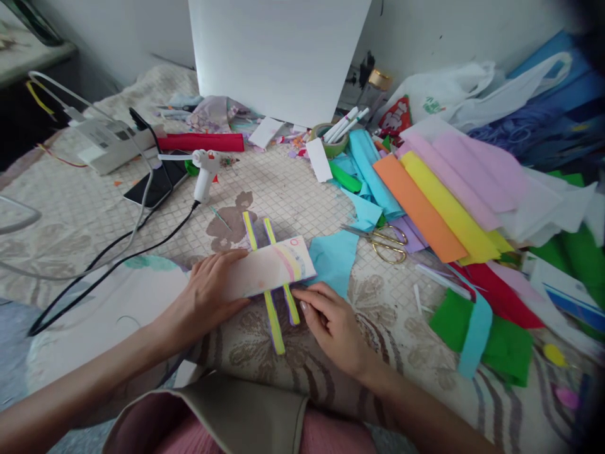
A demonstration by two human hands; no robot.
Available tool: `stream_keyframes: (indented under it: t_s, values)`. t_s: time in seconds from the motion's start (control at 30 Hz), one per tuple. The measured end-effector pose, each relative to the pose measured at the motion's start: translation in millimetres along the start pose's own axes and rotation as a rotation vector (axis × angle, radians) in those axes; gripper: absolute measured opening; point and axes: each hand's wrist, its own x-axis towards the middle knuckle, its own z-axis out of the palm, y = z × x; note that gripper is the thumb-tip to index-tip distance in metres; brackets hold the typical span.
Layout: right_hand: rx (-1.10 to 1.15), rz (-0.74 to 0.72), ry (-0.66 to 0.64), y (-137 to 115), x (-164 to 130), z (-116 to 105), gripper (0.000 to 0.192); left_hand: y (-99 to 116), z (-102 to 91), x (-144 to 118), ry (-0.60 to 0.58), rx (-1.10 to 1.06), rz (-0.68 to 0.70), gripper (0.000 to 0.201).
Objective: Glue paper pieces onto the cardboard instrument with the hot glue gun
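While hands [208, 293] press card [269, 268], tape roll [331, 140] holding pens [344, 124]

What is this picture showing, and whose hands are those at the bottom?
The camera sits on a person's head and looks down, so you see that person's own two hands. The left hand presses flat on a pale card with a rainbow drawing. The right hand touches the card's lower edge with its fingertips. Under the card lie two yellow strips, side by side, sticking out on both sides. All this rests on a patterned cloth. Around it are a white glue gun, gold scissors, a blue paper scrap and a heap of coloured sheets. A big white board leans at the back.
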Motion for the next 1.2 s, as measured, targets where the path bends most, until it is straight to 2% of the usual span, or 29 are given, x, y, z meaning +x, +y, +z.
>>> stream_keyframes:
  t_s: [0.13,0.33,0.7,0.87,0.97,1.07,1.13,1.2]
  values:
    - [0.004,0.012,0.012,0.6,-0.5,-0.4,0.03,3.7,-1.8,1.0,0.031,0.012,0.031,0.065]
    - [-0.008,0.014,0.017,-0.2,-1.4,-1.6,0.029,9.9,0.5,5.8,0.015,0.022,0.046,0.067]
    - [-0.007,-0.021,0.0,-1.4,-1.6,-3.7,0.035,10.6,2.2,4.8,0.023,0.013,0.045,0.061]
    - [-0.036,-0.042,-0.021,-0.9,-2.2,-3.6,0.034,8.1,-0.7,4.4,0.036,-0.013,0.049,0.068]
    - [-0.044,-0.048,0.007,0.0,-2.6,-2.4,0.032,-2.2,-11.2,10.7,0.11,-0.023,0.008,0.06]
    - [-0.043,-0.04,0.025,1.5,-3.6,-1.3,0.03,-24.1,-27.3,27.8,0.277,0.015,-0.103,0.042]
    - [-0.033,-0.032,0.031,2.2,-4.3,-1.1,0.028,-43.4,-37.7,44.9,0.368,0.077,-0.19,0.045]
    - [-0.025,-0.022,0.038,2.4,-4.6,-1.4,0.028,-63.2,-45.2,64.8,0.349,0.136,-0.315,0.056]
